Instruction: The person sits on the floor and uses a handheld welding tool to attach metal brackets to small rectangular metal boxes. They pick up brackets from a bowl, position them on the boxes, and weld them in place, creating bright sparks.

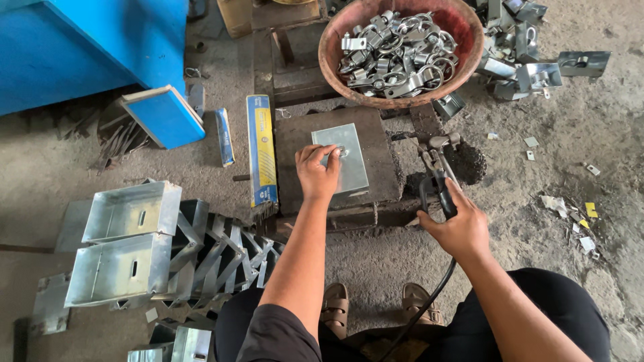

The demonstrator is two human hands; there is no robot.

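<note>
A flat galvanised metal plate (346, 157) lies on a dark steel block (382, 177) in front of me. My left hand (316, 173) rests on the plate's left edge, fingertips pinching a small metal ring piece (342, 152) against it. My right hand (456, 224) grips the black handle of a pistol-style tool (437, 171) with a cable trailing toward me; the tool's head lies just right of the block.
A red-brown bowl (463, 27) full of several metal clamps stands beyond the block. Folded galvanised boxes (131, 211) are stacked at the left, more at top right (537, 74). Long blue-yellow packets (261, 147) lie left of the block. My sandalled feet (376, 308) are below.
</note>
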